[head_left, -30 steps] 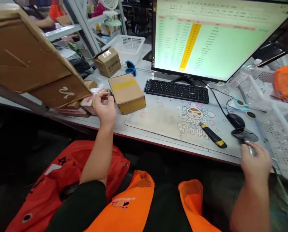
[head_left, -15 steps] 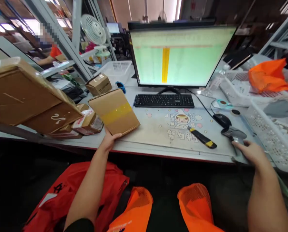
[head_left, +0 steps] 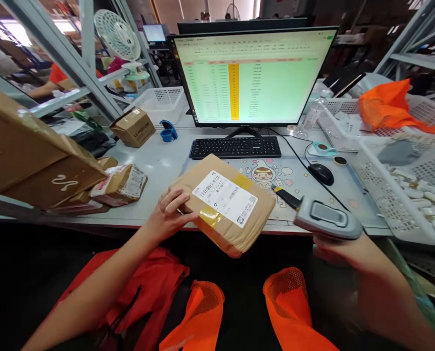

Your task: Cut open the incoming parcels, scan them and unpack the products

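Note:
Tilted over the desk's front edge is a cardboard box (head_left: 188, 180) with yellow tape and a white shipping label (head_left: 224, 197) facing up. My left hand (head_left: 171, 209) grips its left side, thumb on the near edge. In my right hand (head_left: 334, 248) is a grey barcode scanner (head_left: 327, 219), raised to the right of the box with its head turned toward it. Behind the scanner's tip lies a black and yellow utility knife (head_left: 286, 197), partly hidden by it. A black keyboard (head_left: 235, 147) sits beyond the box, and a mouse (head_left: 321, 174) lies past the scanner.
A lit monitor (head_left: 254, 92) stands at the back. Several cardboard boxes (head_left: 30, 156) are stacked at the left, near a small box (head_left: 133, 127) and a blue cup-like item (head_left: 168, 131). White baskets (head_left: 381, 190) line the right side. A water bottle (head_left: 314, 114) stands beside the monitor.
The box has moved right and turned so that its label shows. My right hand has lifted the scanner off the desk and brought it left toward the box.

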`<state>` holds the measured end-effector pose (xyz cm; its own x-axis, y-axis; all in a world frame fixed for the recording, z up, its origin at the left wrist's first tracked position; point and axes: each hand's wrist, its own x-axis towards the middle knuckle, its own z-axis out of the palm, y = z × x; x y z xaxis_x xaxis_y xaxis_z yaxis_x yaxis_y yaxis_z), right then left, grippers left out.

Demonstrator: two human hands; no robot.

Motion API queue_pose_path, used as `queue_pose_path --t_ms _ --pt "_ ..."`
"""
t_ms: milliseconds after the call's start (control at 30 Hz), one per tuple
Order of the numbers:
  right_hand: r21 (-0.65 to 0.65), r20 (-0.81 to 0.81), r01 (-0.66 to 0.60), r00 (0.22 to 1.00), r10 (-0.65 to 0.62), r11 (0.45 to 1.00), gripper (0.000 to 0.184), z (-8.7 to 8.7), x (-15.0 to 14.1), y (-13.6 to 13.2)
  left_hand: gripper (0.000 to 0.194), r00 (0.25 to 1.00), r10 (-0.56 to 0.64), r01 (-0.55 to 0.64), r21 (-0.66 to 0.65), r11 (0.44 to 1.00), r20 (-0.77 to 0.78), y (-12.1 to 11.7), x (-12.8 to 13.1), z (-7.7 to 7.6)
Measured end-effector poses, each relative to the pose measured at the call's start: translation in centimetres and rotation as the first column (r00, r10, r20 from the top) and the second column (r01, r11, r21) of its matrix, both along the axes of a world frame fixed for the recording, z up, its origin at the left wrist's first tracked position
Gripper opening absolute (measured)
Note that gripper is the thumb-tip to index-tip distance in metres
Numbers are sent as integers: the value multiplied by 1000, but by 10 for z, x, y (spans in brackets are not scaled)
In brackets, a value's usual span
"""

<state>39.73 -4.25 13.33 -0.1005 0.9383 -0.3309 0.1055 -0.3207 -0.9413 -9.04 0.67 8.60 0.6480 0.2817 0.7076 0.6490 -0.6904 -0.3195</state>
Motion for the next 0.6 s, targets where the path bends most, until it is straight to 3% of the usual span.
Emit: queue_pose_path --t_ms 133,267,400,500,600 --pt "18 65 -261 964 260 965 58 35 -25 7 69 979 -27 35 35 999 -204 10 1 31" --pt "145 152 -307 946 285 941 56 62 -45 20 67 944 35 10 134 991 -329 19 1 58" --pt "171 297 -380 899 320 909 32 81 -65 38 67 924 -3 63 145 987 -383 28 0 78" --pt "158 390 -348 882 265 924 34 80 -58 51 69 929 -47 78 71 994 -367 27 -11 72" --pt "192 456 -140 889 38 971 47 53 -16 68 74 969 -32 14 -73 997 -247 14 -33 42"
